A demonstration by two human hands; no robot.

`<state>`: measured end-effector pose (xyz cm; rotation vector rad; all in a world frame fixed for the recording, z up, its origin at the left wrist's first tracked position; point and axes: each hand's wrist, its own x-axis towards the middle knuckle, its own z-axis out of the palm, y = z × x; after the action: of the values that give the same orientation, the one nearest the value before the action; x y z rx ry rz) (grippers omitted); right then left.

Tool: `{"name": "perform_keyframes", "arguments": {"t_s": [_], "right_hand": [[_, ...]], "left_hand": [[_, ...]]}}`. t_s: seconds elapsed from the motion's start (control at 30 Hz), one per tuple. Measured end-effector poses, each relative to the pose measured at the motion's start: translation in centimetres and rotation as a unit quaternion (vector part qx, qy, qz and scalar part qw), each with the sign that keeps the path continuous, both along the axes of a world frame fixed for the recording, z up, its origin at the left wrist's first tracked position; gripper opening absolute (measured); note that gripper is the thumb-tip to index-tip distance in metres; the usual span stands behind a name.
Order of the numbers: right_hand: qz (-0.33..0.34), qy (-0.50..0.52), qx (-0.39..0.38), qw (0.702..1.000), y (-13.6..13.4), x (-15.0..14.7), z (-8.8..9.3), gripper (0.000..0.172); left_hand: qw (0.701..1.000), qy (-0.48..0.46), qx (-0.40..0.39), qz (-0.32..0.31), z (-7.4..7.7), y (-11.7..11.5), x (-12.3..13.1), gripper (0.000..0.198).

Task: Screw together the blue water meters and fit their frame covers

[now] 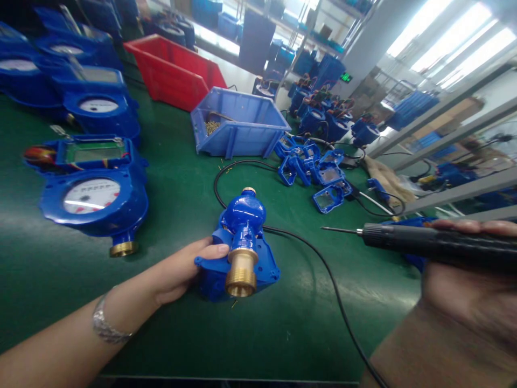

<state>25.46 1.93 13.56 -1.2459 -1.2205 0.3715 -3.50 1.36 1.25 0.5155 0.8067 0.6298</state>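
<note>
My left hand grips a blue water meter body that lies upside down on the green mat, its brass threaded end pointing toward me. My right hand is closed around a black electric screwdriver held level at the right. Its thin bit points left and hovers apart from the meter. The screwdriver's black cable runs across the mat under the meter.
Finished blue meters with dials line the left side. A blue bin holding small brass screws and a red bin stand behind. Blue plastic covers lie in a heap at centre right, more meters beyond.
</note>
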Motion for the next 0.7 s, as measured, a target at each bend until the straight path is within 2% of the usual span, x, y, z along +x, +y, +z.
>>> {"name": "perform_keyframes", "arguments": {"t_s": [0.1,0.27,0.4,0.6,0.7], "right_hand": [[0.068,0.136,0.033,0.988,1.1,-3.4,0.9,0.022],[0.190,0.156,0.019,0.969,3.7,-8.2,-0.1,0.025],[0.203,0.131,-0.032,0.970,4.9,-9.6,-0.8,0.029],[0.199,0.119,-0.074,0.970,5.9,-10.0,-0.9,0.028],[0.216,0.131,-0.098,0.963,6.1,-10.2,-1.8,0.034]], "left_hand": [[0.999,-0.020,0.002,-0.029,0.0,0.1,-0.1,0.044],[0.999,-0.016,0.000,-0.030,0.0,0.1,-0.1,0.045],[1.000,-0.013,0.002,-0.025,-0.2,-0.1,0.0,0.046],[1.000,-0.015,-0.004,-0.016,-0.3,-0.3,0.1,0.050],[1.000,-0.013,-0.005,-0.021,-0.2,-0.2,0.1,0.054]]}}
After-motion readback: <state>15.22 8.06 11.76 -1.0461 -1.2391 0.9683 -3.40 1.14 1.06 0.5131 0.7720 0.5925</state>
